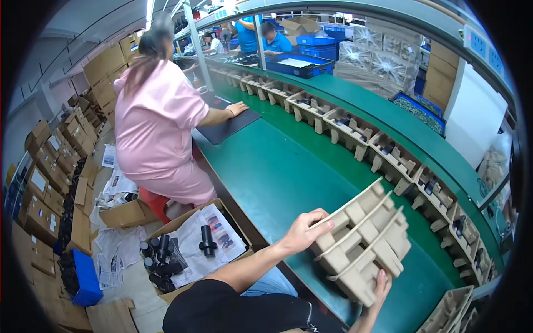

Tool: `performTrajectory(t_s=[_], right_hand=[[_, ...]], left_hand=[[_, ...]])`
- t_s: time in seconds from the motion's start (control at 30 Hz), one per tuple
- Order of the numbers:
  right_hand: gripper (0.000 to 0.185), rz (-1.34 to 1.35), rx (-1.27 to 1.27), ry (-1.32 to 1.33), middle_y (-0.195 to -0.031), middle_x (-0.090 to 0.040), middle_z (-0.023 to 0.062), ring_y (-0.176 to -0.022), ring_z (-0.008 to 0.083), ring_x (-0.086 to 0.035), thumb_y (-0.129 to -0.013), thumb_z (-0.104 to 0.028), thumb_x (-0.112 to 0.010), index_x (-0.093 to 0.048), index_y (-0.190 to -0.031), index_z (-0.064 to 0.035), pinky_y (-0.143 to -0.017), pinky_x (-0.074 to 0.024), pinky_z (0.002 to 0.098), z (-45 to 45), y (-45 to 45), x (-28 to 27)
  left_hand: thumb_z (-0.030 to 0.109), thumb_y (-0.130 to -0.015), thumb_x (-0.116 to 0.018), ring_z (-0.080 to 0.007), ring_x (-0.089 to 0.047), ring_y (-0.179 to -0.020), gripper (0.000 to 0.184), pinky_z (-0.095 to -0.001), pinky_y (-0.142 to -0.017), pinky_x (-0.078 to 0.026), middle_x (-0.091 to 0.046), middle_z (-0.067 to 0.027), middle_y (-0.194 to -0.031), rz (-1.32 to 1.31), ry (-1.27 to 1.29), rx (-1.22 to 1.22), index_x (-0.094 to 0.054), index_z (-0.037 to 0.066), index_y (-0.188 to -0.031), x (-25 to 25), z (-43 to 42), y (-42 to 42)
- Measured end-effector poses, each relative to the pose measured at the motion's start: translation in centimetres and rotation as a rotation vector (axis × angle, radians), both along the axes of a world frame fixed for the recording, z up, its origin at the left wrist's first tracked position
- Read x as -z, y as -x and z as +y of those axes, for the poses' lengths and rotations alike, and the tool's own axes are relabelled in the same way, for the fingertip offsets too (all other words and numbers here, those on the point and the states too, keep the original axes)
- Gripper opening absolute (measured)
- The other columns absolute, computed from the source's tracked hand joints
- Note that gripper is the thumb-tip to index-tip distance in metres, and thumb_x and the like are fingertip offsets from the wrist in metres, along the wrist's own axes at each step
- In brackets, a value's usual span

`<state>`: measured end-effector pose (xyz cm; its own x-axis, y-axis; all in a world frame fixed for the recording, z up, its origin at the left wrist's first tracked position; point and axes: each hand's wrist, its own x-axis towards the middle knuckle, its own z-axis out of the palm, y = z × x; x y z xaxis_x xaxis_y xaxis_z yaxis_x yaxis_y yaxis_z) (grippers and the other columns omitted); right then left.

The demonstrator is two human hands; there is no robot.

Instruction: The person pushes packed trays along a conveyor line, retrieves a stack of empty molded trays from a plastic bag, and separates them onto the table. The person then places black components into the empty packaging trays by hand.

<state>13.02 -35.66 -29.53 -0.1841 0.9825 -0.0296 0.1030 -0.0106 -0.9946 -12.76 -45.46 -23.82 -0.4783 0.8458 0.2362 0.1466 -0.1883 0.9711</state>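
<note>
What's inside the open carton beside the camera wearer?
The carton holds black cylindrical parts, several clustered at one side and one on printed paper. Whatever lies beneath the paper is covered and cannot be seen.

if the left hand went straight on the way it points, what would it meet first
The held tray, since the left hand is touching it; beyond that, probably the row of trays opposite, though depth is unclear here.
</note>
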Motion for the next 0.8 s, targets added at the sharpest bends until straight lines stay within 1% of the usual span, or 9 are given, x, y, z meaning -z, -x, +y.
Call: performTrajectory(t_s=[0.07,0.13,0.27,0.37,0.47,0.53,0.63,0.7,0.8], right_hand=[[0.051,0.014,0.021,-0.121,-0.114,-0.054,0.0151,-0.100,0.0208,-0.052,-0.090,-0.034,-0.056,-0.049,-0.121,0.0056,-0.090,-0.0389,0.0314,0.0,-1.6,3.2],[0.052,0.044,-0.007,-0.021,-0.115,-0.054,0.0147,-0.102,0.0206,-0.051,-0.090,-0.033,-0.057,-0.047,-0.123,0.0054,-0.091,-0.0383,0.0318,-1.3,-2.2,3.3],[0.053,0.116,-0.070,0.071,-0.117,-0.053,0.0139,-0.105,0.0199,-0.049,-0.089,-0.032,-0.058,-0.045,-0.125,0.0050,-0.092,-0.0380,0.0318,0.7,-0.3,0.2],[0.054,0.066,-0.094,0.049,-0.114,-0.054,0.0136,-0.104,0.0193,-0.051,-0.089,-0.036,-0.057,-0.048,-0.123,0.0048,-0.090,-0.0395,0.0306,0.2,-0.1,-0.2],[0.054,0.100,0.183,0.115,-0.115,-0.055,0.0119,-0.105,0.0195,-0.051,-0.088,-0.036,-0.059,-0.048,-0.124,0.0033,-0.090,-0.0408,0.0309,-0.1,-1.2,2.4],[0.055,0.111,0.196,0.150,-0.115,-0.055,0.0115,-0.106,0.0194,-0.051,-0.088,-0.036,-0.059,-0.047,-0.125,0.0029,-0.091,-0.0410,0.0311,-0.6,-1.5,2.0],[0.056,0.190,0.234,0.163,-0.115,-0.055,0.0109,-0.106,0.0193,-0.052,-0.087,-0.037,-0.060,-0.047,-0.126,0.0020,-0.091,-0.0413,0.0315,0.6,-0.9,0.4],[0.058,0.226,0.136,0.208,-0.120,-0.051,0.0131,-0.109,0.0203,-0.049,-0.086,-0.037,-0.062,-0.047,-0.127,0.0024,-0.094,-0.0375,0.0332,0.6,-1.0,-0.4],[0.057,0.241,0.122,0.186,-0.121,-0.052,0.0130,-0.108,0.0207,-0.050,-0.086,-0.036,-0.061,-0.047,-0.127,0.0015,-0.095,-0.0378,0.0338,2.0,-1.8,1.3]], left_hand=[[0.021,-0.089,-0.057,-0.0048,-0.042,-0.068,0.023,-0.0228,-0.060,-0.035,-0.048,0.0017,-0.069,0.042,0.090,-0.012,-0.060,-0.001,-0.086,0.2,1.1,0.9],[0.019,-0.089,-0.057,-0.0047,-0.041,-0.066,0.021,-0.0230,-0.059,-0.035,-0.046,0.0022,-0.066,0.122,0.270,-0.043,-0.061,-0.001,-0.085,0.9,1.0,1.1],[0.019,-0.088,-0.057,-0.0053,-0.039,-0.064,0.023,-0.0249,-0.055,-0.033,-0.047,0.0022,-0.065,0.035,0.039,-0.076,-0.058,-0.001,-0.077,0.1,0.7,1.3],[0.019,-0.088,-0.058,-0.0044,-0.040,-0.064,0.024,-0.0243,-0.055,-0.032,-0.048,0.0035,-0.066,0.064,0.046,-0.086,-0.058,-0.001,-0.074,0.8,0.1,1.2],[0.019,-0.087,-0.058,-0.0036,-0.039,-0.062,0.026,-0.0240,-0.054,-0.031,-0.048,0.0048,-0.065,0.092,0.095,-0.139,-0.057,0.000,-0.071,1.3,1.0,3.4],[0.019,-0.087,-0.058,-0.0027,-0.038,-0.060,0.026,-0.0239,-0.052,-0.030,-0.048,0.0060,-0.063,0.095,0.216,-0.225,-0.056,0.001,-0.068,1.9,0.9,4.7],[0.019,-0.087,-0.058,-0.0022,-0.037,-0.058,0.025,-0.0239,-0.051,-0.029,-0.046,0.0066,-0.061,0.024,0.179,-0.267,-0.056,0.003,-0.067,1.2,0.8,6.7],[0.019,-0.086,-0.058,-0.0020,-0.037,-0.058,0.025,-0.0239,-0.050,-0.029,-0.045,0.0069,-0.060,-0.013,0.184,-0.299,-0.056,0.003,-0.067,1.2,0.0,7.1],[0.019,-0.086,-0.058,-0.0025,-0.036,-0.057,0.026,-0.0253,-0.048,-0.028,-0.043,0.0075,-0.059,-0.136,-0.018,-0.286,-0.054,0.005,-0.065,0.7,0.2,7.3]])
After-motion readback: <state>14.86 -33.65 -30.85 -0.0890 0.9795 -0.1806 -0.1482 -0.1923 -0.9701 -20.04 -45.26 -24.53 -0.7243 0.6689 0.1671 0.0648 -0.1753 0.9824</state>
